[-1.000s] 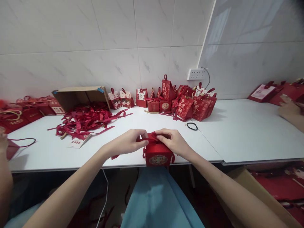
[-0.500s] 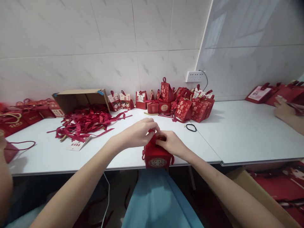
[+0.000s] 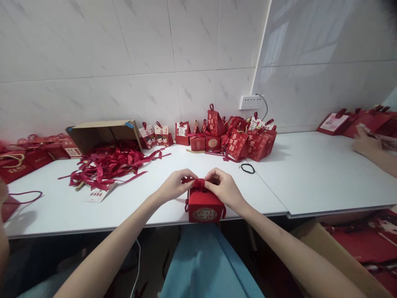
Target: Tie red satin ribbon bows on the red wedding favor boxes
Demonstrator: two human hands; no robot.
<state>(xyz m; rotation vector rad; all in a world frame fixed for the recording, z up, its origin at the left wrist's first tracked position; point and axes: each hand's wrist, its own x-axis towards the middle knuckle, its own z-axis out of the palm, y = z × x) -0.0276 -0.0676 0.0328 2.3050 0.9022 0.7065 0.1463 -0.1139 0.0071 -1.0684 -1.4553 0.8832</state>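
Observation:
A red gift box (image 3: 206,207) with a gold round emblem stands upright at the table's front edge, right before me. On its top sits a red ribbon bow (image 3: 199,183). My left hand (image 3: 176,183) pinches the bow's left loop between thumb and fingers. From the other side my right hand (image 3: 223,187) pinches the right part of the bow. Dark red cords hang down both sides of the box. The ribbon ends under my fingers are partly hidden.
A cardboard box (image 3: 104,124) lies behind a heap of red ribbons (image 3: 114,163). Several finished-looking red boxes (image 3: 238,142) stand along the wall, near a black hair tie (image 3: 247,168). Another person's hand (image 3: 367,142) is at far right; below is a carton (image 3: 331,252).
My hands have moved apart to either side of the box top. The ribbon, bunched upright between my fingers before, now spreads sideways as a bow.

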